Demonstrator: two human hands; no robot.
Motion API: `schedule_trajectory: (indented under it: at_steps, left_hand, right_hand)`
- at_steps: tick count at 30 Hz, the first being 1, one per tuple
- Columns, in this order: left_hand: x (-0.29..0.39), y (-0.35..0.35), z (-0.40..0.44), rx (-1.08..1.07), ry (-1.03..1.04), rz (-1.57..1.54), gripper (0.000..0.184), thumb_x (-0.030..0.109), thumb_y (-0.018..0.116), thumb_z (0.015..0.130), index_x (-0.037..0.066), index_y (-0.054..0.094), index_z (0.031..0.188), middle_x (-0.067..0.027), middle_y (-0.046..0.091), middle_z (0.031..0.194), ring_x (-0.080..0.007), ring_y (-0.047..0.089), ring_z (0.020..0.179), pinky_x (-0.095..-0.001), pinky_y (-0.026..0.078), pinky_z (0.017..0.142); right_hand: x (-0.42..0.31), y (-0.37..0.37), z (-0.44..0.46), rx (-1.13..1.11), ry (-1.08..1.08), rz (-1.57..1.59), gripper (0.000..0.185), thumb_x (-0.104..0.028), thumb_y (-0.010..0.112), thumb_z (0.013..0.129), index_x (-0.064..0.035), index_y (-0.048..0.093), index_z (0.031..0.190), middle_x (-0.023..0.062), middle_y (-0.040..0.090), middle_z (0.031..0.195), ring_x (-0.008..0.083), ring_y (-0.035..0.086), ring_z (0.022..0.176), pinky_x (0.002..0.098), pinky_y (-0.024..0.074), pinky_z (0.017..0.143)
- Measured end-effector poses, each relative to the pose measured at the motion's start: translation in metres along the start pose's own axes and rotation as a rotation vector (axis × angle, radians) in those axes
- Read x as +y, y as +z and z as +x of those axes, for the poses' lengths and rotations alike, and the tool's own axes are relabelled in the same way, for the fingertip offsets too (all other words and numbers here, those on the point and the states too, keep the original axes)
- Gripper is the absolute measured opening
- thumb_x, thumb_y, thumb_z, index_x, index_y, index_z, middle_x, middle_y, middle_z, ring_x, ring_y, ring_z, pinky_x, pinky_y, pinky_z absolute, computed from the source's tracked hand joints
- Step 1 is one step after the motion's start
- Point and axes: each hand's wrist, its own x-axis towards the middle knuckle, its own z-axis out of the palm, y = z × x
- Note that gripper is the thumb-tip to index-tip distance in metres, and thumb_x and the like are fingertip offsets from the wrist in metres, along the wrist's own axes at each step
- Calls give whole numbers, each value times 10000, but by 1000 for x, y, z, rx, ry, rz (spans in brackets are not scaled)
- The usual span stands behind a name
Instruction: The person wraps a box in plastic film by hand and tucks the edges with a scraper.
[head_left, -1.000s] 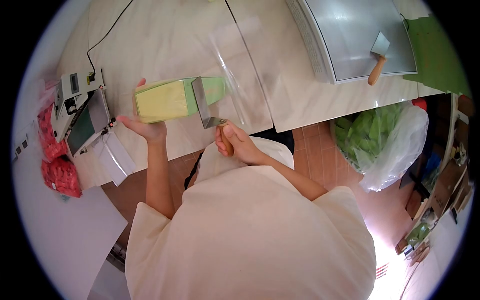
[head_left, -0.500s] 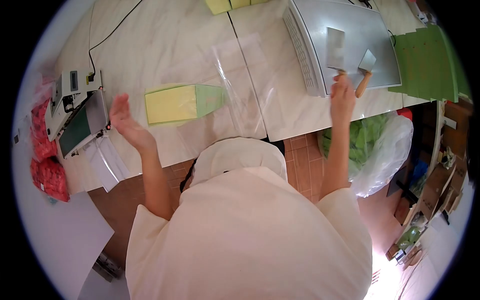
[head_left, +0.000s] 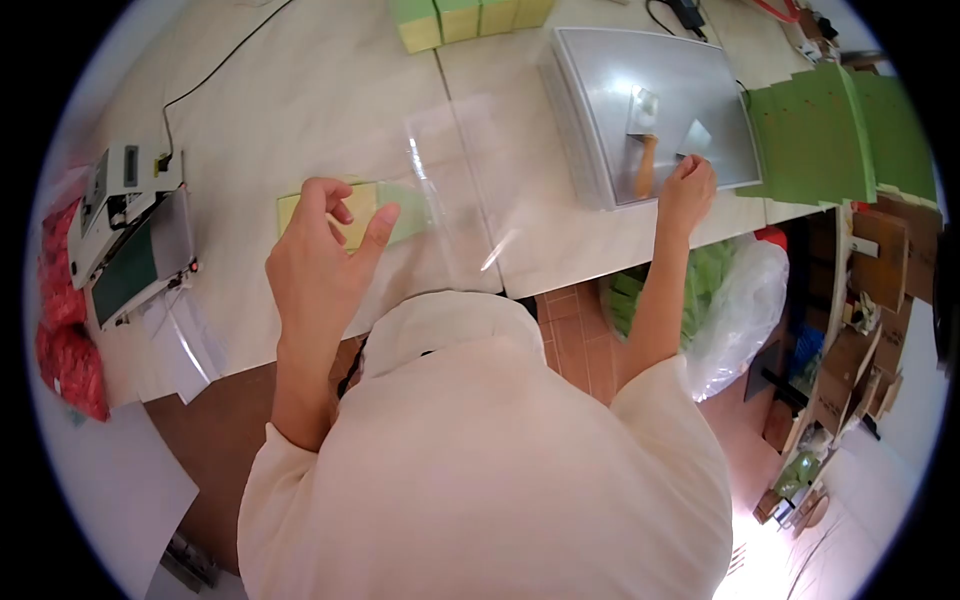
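My left hand (head_left: 325,250), fingers curved and apart, hovers over a yellow and green block-shaped pack (head_left: 362,197), hiding part of it. Clear plastic film (head_left: 425,165) spreads around the pack's right end. On the right, my right hand (head_left: 688,193) has its fingers closed at the handle end of a small scraper (head_left: 697,137); its handle is hidden under the fingers. Beside it, another scraper with a wooden handle (head_left: 646,165) and a square metal blade lies on a silver-grey box (head_left: 600,110).
Yellow-green blocks (head_left: 460,22) stand at the table's back. A white machine (head_left: 128,190) with a cable is at left, by red bundles (head_left: 70,350). Green stacked sheets (head_left: 810,135) are at right; a clear bag of green pieces (head_left: 735,300) sits below the table edge.
My right hand has left the square-bladed scraper and closed on the smaller one. My left hand has moved right, over the pack. The whole view has shifted slightly.
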Motion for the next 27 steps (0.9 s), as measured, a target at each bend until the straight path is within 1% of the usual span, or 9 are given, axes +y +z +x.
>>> schedule_trajectory:
  at_steps: [3, 4, 8, 11, 16, 19, 21, 23, 27]
  left_hand:
    - [7, 5, -1, -26, -3, 118, 398, 415, 709, 854, 96, 558, 1039, 8, 582, 778, -167, 540, 608, -313, 432, 576]
    - [7, 7, -1, -24, 2, 105, 398, 415, 709, 854, 96, 558, 1039, 8, 582, 778, -167, 540, 608, -313, 432, 576]
    - [-4, 12, -1, 6, 20, 143, 256, 341, 682, 883, 112, 599, 962, 2, 595, 709, -174, 519, 536, -313, 414, 538]
    - [-12, 12, -1, 39, 46, 150, 177, 282, 655, 908, 111, 615, 887, -15, 606, 684, -175, 520, 517, -309, 409, 521]
    - [-19, 10, -2, 106, 60, 140, 166, 242, 634, 926, 97, 615, 848, -25, 624, 709, -177, 559, 556, -306, 412, 515]
    - [-29, 9, -1, 182, 126, 113, 164, 232, 628, 932, 84, 616, 863, -43, 639, 763, -181, 588, 621, -309, 415, 509]
    - [-33, 8, 0, 125, 84, 65, 159, 213, 620, 934, 63, 616, 882, -50, 636, 830, -193, 587, 667, -315, 427, 545]
    - [-36, 2, 4, 85, 78, 78, 161, 209, 623, 931, 54, 615, 888, -51, 624, 851, -203, 583, 685, -320, 433, 577]
    - [-39, 2, 9, 35, 58, 141, 173, 198, 636, 916, 31, 611, 877, -48, 586, 881, -223, 568, 752, -335, 439, 664]
  right_hand:
    - [13, -14, 7, -38, 153, -354, 405, -415, 575, 931, -23, 581, 1029, 173, 613, 1015, 349, 596, 967, 467, 496, 811]
    - [22, -12, 7, -71, 184, -400, 503, -489, 605, 891, -3, 568, 1019, 186, 628, 1021, 352, 615, 976, 476, 519, 799]
    - [44, 1, 12, -241, 207, -452, 541, -506, 602, 878, 19, 568, 1002, 193, 677, 987, 374, 662, 950, 488, 546, 766]
    - [55, 18, 18, -286, 261, -385, 518, -484, 594, 885, 14, 561, 1026, 195, 686, 948, 364, 672, 916, 490, 544, 763]
    - [39, 15, 9, -158, 238, -236, 365, -374, 515, 964, -14, 566, 988, 200, 687, 928, 381, 669, 891, 501, 515, 760]
    - [9, -8, -6, -63, 210, 54, 339, -342, 484, 1000, -18, 584, 1019, 195, 680, 921, 372, 661, 869, 473, 503, 747]
    - [-14, -28, -19, -249, 41, 413, 315, -332, 503, 1007, -45, 599, 1094, 179, 672, 900, 345, 645, 815, 413, 500, 713]
    - [-41, -49, -32, -513, -65, 552, 230, -236, 531, 1004, -50, 611, 1114, 167, 662, 896, 315, 627, 775, 348, 495, 695]
    - [-110, -89, -52, -656, -513, 755, 158, -74, 641, 902, -13, 622, 1048, 135, 643, 865, 307, 611, 768, 356, 487, 665]
